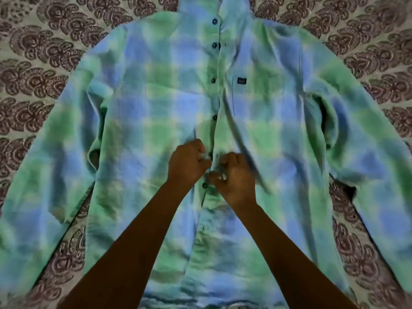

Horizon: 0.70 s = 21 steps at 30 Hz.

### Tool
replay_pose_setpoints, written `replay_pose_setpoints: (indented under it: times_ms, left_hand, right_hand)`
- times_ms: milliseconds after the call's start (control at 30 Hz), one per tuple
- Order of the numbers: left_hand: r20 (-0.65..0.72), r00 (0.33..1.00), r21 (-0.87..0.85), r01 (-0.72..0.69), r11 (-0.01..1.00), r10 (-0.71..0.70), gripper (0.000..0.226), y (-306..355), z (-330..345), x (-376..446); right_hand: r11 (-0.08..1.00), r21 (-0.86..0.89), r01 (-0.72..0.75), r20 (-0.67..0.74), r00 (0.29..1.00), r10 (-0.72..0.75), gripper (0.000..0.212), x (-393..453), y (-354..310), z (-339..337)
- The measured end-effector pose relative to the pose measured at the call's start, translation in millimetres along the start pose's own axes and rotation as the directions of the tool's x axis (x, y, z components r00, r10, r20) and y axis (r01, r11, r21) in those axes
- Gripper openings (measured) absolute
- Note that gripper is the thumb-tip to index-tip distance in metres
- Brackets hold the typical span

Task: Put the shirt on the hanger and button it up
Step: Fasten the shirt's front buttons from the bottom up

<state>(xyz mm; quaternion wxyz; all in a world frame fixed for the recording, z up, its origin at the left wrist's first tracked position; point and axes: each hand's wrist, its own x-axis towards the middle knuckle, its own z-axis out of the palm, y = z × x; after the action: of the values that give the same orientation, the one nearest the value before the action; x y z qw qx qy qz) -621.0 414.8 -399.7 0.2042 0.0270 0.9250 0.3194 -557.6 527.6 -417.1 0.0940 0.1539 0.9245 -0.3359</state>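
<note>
A green and blue checked shirt [156,103] lies flat, front up, on a patterned bedsheet, sleeves spread to both sides. Dark buttons run down its front placket; the upper ones sit through their holes. My left hand [187,163] pinches the left placket edge at mid-shirt. Beside it, my right hand [236,177] pinches the right placket edge, fingers curled into the fabric. A dark button [204,185] shows just below my hands. No hanger can be seen; the collar runs off the top edge.
The bedsheet [44,52], printed with dark floral swirls, surrounds the shirt on both sides. A small dark label [241,80] sits on the chest pocket. The shirt's hem runs out of view at the bottom.
</note>
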Motion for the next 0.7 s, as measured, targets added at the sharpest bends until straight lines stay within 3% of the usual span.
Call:
replay_pose_setpoints:
  times_ms: [100, 200, 300, 333, 433, 533, 600, 700]
  left_hand:
    - [0.066, 0.997, 0.214, -0.056, 0.975, 0.043, 0.026, 6.0, 3.5, -6.7]
    - [0.027, 1.000, 0.155, 0.007, 0.988, -0.011, 0.017, 1.0, -4.1, -8.2]
    - [0.114, 0.991, -0.111, 0.077, 0.991, -0.064, 0.018, -0.8, -15.8, -8.7]
    - [0.120, 0.991, -0.095, 0.078, 0.992, -0.066, 0.022, -1.8, -18.3, -8.9]
    - [0.019, 0.992, 0.085, 0.120, 0.989, -0.122, 0.037, -12.2, -23.2, -23.9]
    - [-0.058, 0.998, -0.019, 0.037, 0.999, -0.038, 0.031, -24.0, -25.2, -56.7]
    - [0.089, 0.995, -0.076, -0.043, 0.996, 0.050, 0.021, -35.0, -20.1, -88.5]
    - [0.441, 0.897, 0.061, -0.055, 0.997, 0.023, 0.012, -63.2, -6.5, -147.9]
  right_hand:
    - [0.985, -0.165, -0.045, 0.072, 0.996, 0.058, 0.058, -0.9, -9.4, 0.4]
    - [0.972, -0.223, -0.073, 0.111, 0.989, 0.099, 0.038, -2.4, -11.5, -8.8]
    - [0.997, 0.034, 0.068, 0.010, 0.998, -0.068, 0.026, -14.7, -7.4, -15.7]
    - [0.991, 0.070, 0.117, -0.028, 0.993, -0.116, 0.024, -19.9, -4.4, -15.4]
    - [0.980, -0.077, 0.183, -0.052, 0.981, -0.188, 0.040, -46.6, 8.1, -8.0]
    - [0.942, -0.152, 0.300, -0.025, 0.951, -0.307, 0.038, -91.2, 25.1, 1.4]
    - [0.896, -0.171, 0.410, 0.109, 0.912, -0.396, 0.033, -125.1, 36.3, 8.3]
    - [0.808, -0.240, 0.538, 0.374, 0.820, -0.434, 0.048, -182.0, 49.5, 25.1]
